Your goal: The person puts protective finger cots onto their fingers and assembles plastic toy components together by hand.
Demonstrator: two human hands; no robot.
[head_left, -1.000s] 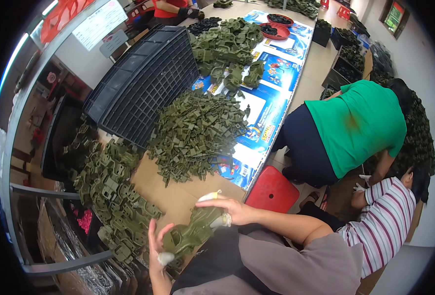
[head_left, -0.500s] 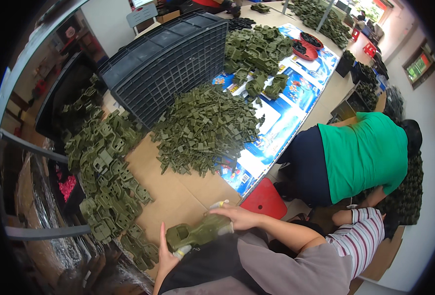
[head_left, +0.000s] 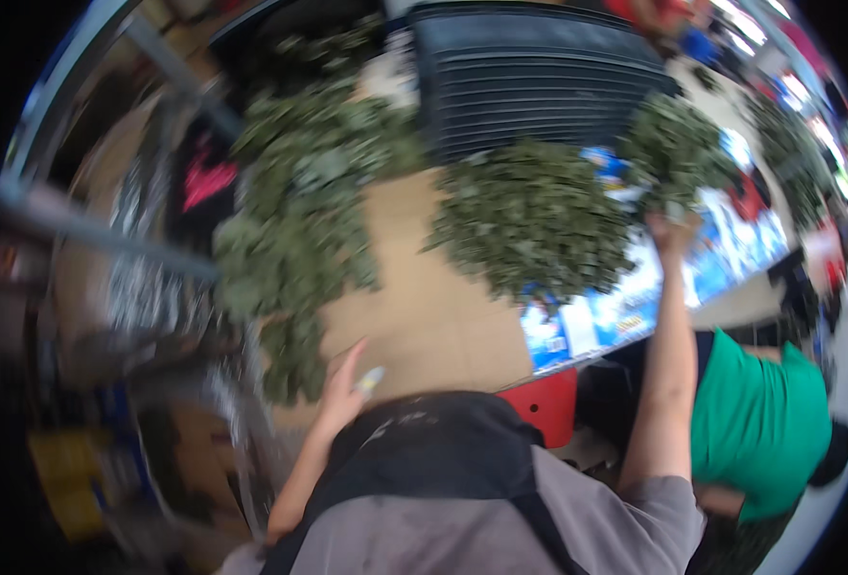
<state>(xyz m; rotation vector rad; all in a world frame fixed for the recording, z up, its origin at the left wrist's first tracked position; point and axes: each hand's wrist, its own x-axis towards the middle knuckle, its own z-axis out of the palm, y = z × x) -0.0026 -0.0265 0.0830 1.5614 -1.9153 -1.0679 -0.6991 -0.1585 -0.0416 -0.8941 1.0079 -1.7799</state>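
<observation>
My left hand (head_left: 342,385) is over the brown cardboard (head_left: 424,307) at the table's near edge. Its fingers are stretched apart with nothing in them, and the thumb wears a pale wrap. My right arm reaches far forward to the right. At its end my right hand (head_left: 674,232) meets the near edge of the far pile of olive-green moulded plastic parts (head_left: 678,144). Motion smears its fingers, so whether it holds a part cannot be made out. A heap of small olive-green plastic pieces (head_left: 539,220) lies between the hands, beyond the cardboard.
Larger green plastic shells (head_left: 299,211) are piled on the left. A black plastic crate (head_left: 539,81) stands behind the small pieces. A red stool (head_left: 544,407) sits at the table's near edge. A person in a green shirt (head_left: 759,422) bends over at the right. A metal rail (head_left: 107,230) crosses the left.
Both hands held a green toy vehicle body close to me. Now the left hand is empty, and the right has stretched out to the far pile. The view has swung to the left.
</observation>
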